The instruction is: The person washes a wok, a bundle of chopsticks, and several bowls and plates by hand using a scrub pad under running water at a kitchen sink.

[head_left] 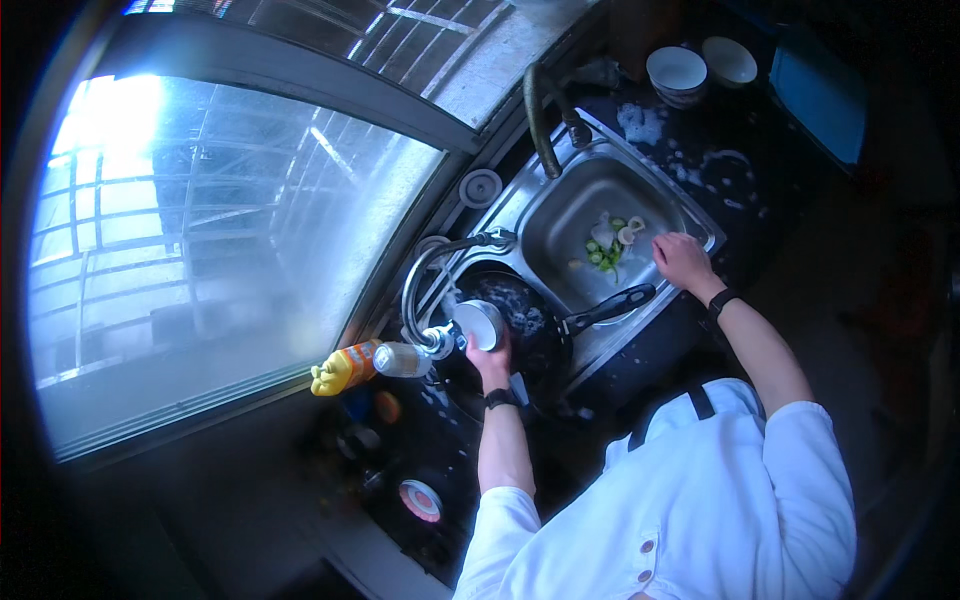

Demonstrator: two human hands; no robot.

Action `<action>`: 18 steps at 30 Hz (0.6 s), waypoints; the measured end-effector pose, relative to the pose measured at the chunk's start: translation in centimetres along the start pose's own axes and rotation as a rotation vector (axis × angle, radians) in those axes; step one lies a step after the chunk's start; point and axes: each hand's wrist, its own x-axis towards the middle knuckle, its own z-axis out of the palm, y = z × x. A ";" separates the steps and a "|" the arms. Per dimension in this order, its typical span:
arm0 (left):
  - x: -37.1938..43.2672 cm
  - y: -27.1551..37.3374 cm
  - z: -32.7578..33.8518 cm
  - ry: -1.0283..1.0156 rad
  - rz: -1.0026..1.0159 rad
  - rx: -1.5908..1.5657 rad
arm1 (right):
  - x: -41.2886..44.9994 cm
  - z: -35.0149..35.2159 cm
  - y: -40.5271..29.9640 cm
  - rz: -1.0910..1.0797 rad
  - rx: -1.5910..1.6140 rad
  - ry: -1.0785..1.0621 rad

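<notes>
My left hand (491, 358) holds a small white bowl (480, 324) tilted beside the end of the curved metal faucet (417, 289). Below the bowl is a black frying pan (525, 289) with sudsy water, its black handle (613, 307) reaching over the rim of the stainless steel sink (649, 161). My right hand (681, 259) is above the sink's right edge, its fingers curled; I cannot tell whether they hold anything. Green vegetable pieces (602, 255) and pale scraps lie in the basin.
At the back right stand stacked bowls (676, 71), another bowl (730, 62) and a blue board or tray (817, 101). A second faucet (544, 120) arches over the sink. Near the window are a yellow bottle (345, 367), a clear container (401, 360) and a sink strainer (480, 188). Suds spot the dark counter.
</notes>
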 end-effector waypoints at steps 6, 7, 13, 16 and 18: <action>-1.5 3.2 2.7 -0.196 0.135 0.073 | 0.1 -0.1 0.2 -0.029 0.022 0.029; -2.3 3.8 3.1 -0.208 0.170 0.109 | 0.1 -0.2 0.2 -0.021 0.025 0.011; -6.4 6.0 3.4 -0.036 0.505 0.656 | 0.2 -0.1 0.2 -0.026 0.044 0.004; -6.5 6.9 2.3 0.107 0.645 1.278 | 0.2 0.0 0.3 -0.027 0.041 0.005; -6.3 7.2 1.5 0.165 0.635 1.485 | 0.2 0.1 0.4 -0.021 0.038 0.011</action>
